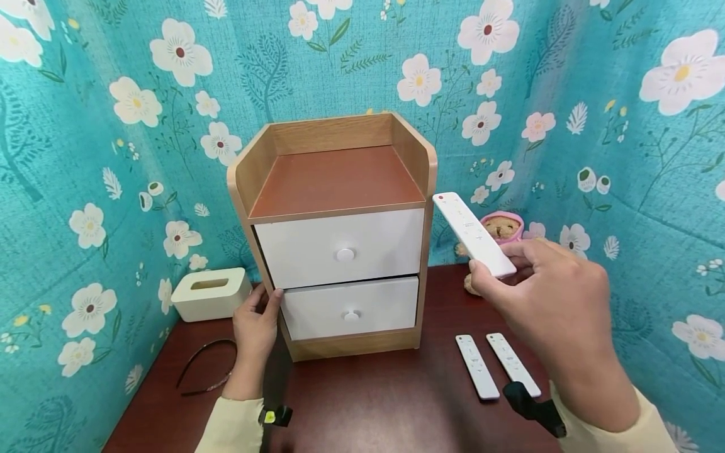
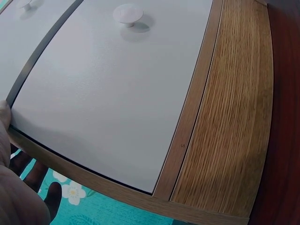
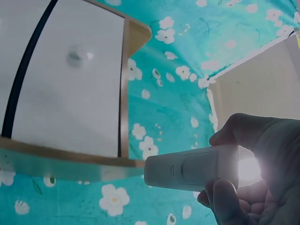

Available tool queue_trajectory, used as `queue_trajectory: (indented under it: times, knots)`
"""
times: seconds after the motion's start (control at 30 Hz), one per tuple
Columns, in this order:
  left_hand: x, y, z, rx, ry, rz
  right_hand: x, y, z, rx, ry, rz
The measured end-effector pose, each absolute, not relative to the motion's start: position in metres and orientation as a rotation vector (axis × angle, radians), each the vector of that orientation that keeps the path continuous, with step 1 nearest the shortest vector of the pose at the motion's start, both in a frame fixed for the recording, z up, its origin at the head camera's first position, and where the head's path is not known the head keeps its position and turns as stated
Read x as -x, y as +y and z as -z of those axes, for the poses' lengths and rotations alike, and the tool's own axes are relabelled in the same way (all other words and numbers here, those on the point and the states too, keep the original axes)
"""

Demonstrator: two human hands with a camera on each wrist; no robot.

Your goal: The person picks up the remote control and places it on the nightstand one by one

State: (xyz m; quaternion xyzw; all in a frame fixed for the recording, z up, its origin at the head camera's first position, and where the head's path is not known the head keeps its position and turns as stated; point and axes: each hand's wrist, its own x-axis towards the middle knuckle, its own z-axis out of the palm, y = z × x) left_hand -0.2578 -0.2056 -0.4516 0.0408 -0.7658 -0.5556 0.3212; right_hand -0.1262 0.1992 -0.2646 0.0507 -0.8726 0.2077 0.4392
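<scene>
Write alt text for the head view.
A person's right hand holds a white remote to the right of a two-drawer wooden cabinet; the left hand touches the cabinet's edge. Two similar remotes lie on the dark red table.

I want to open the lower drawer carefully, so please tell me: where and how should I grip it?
Probably best by its knob, pinched from the front: it is round, flares from a narrower neck and stands out from the flat-faced drawer.
</scene>
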Motion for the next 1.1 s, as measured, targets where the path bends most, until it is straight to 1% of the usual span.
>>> queue_trajectory:
  times: [0.27,0.7,1.1]
  knots:
    - [0.259,-0.206,0.453,-0.127,-2.018,1.457,0.134,0.166,0.250,-0.222,-2.175,-0.550]
    - [0.257,-0.205,0.458,-0.134,-1.993,1.458,0.183,0.090,0.238,-0.399,-2.299,-0.717]
    - [0.257,-0.204,0.453,-0.112,-1.983,1.468,0.211,0.028,0.219,-0.398,-2.398,-0.709]
